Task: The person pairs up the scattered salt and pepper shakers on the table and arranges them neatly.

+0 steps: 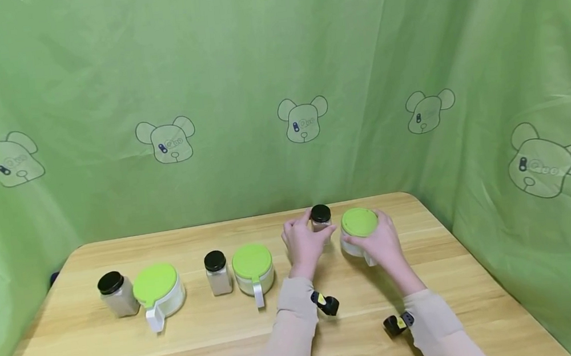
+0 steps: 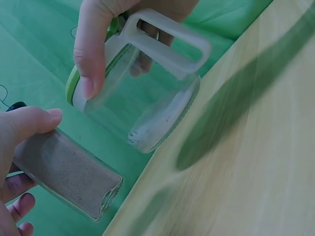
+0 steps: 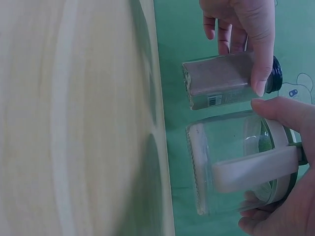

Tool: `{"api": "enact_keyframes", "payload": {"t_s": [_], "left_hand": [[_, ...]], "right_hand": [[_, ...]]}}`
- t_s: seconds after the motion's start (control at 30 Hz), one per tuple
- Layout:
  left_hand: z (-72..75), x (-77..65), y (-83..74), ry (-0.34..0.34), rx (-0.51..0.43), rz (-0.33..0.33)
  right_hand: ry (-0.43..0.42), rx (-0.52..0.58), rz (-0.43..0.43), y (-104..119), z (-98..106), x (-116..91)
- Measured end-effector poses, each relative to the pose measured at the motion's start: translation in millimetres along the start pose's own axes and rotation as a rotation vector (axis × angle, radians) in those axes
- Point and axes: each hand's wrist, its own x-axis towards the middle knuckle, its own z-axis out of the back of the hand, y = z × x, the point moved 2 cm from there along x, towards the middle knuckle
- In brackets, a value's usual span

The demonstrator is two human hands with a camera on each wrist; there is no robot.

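Observation:
My left hand (image 1: 304, 246) grips a small clear jar (image 1: 321, 214) with a black lid, thumb and fingers on its upper sides. Brownish-grey powder fills most of that jar (image 2: 69, 169). Beside it, my right hand (image 1: 382, 244) holds a round glass seasoning pot (image 1: 359, 222) with a green lid and a white handle, its fingers around the rim below the lid. A little white matter lies at the bottom of the pot (image 2: 160, 118). Both vessels are held upright just above the table, with their shadows apart from their bases. A narrow gap separates them.
On the wooden table (image 1: 332, 339), another black-lidded jar (image 1: 218, 273) stands by a green-lidded pot (image 1: 252, 261) in the middle. A similar jar (image 1: 118, 294) and pot (image 1: 156, 285) stand at the left. Green curtain (image 1: 244, 176) hangs behind and at the sides.

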Motion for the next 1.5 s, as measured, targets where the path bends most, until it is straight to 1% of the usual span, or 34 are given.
{"api": "enact_keyframes", "payload": {"t_s": [0.23,0.33,0.53,0.73,0.97,1.1,1.27,1.5], "left_hand": [[5.2,-5.8,-4.0,-0.015,0.013,-0.012],[7.0,-9.8,-5.9,-0.015,0.013,-0.010],[11.6,-18.3,-9.0,-0.006,-0.018,0.035],[14.9,-25.6,-11.1,-0.012,-0.014,0.034],[16.7,-32.0,-10.2,-0.047,-0.027,0.038],[18.1,-33.6,-10.2,-0.050,-0.026,0.053],[19.7,-33.7,-10.2,-0.051,-0.024,0.051],[21.1,-32.1,-6.7,-0.040,0.042,0.032]], "right_hand": [[-0.047,0.004,0.048,0,-2,-4],[-0.027,0.000,0.039,0,-2,-4],[0.006,-0.027,0.018,-2,-1,-8],[0.007,-0.015,0.014,-3,0,-14],[0.012,-0.008,0.006,0,1,-18],[0.018,-0.018,0.010,2,1,-18],[0.024,-0.025,0.015,1,-1,-18],[0.047,-0.032,0.008,0,-2,-18]]}}
